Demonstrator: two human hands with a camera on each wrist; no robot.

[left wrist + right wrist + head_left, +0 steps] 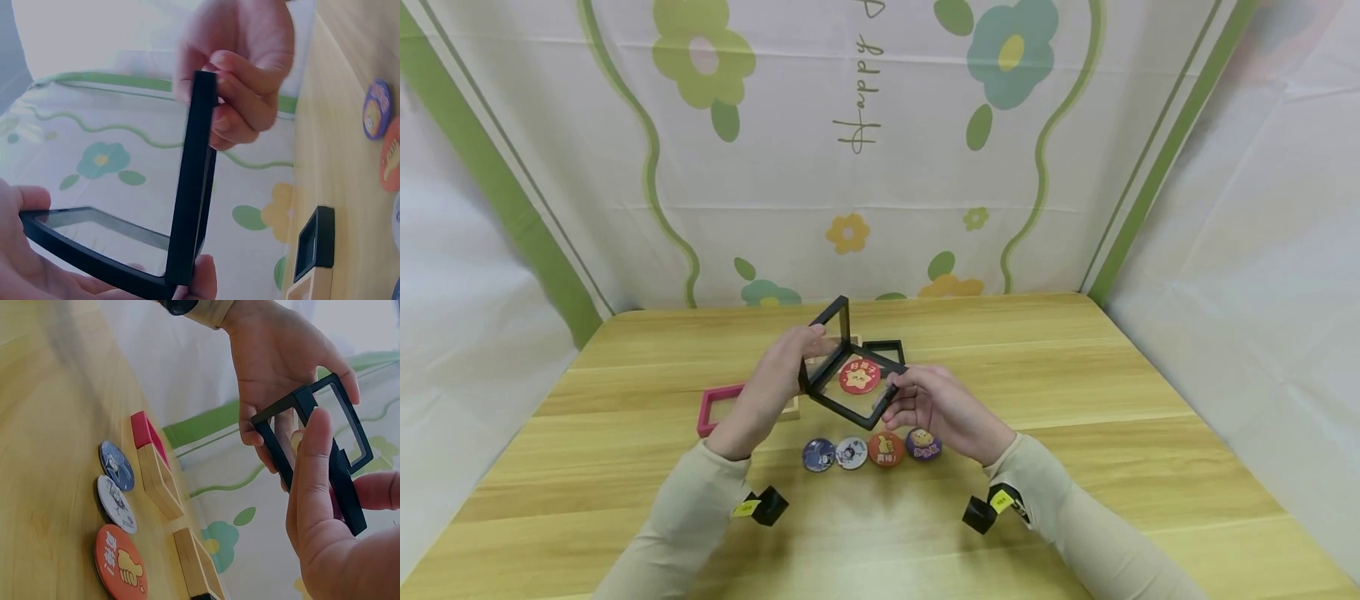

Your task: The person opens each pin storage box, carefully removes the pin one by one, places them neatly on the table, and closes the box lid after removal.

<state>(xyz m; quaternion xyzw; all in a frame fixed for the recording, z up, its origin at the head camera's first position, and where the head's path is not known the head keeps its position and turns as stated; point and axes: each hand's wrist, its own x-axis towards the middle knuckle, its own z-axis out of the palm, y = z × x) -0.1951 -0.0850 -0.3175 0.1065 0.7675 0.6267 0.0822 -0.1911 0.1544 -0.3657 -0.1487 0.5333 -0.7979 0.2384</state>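
Observation:
A black hinged display frame [839, 409] with clear panes is held above the table, its two halves apart like a book. My left hand [765, 390] holds it at the left, the thumb by the raised half. With thumb and fingers, my right hand [946, 410] pinches the right corner of the lower half. A red round badge with a yellow star [860, 377] shows at the lower half's pane. In the left wrist view, the same display frame [191, 181] appears edge-on between both hands. The badge is hidden in both wrist views.
Several round badges, blue [818, 455], white [852, 453], orange [886, 449] and purple [923, 444], lie in a row on the wooden table [1075, 400]. Behind are a pink frame [706, 412], light wood frames [153, 478] and a smaller black frame [324, 234]. Patterned cloth walls surround the table.

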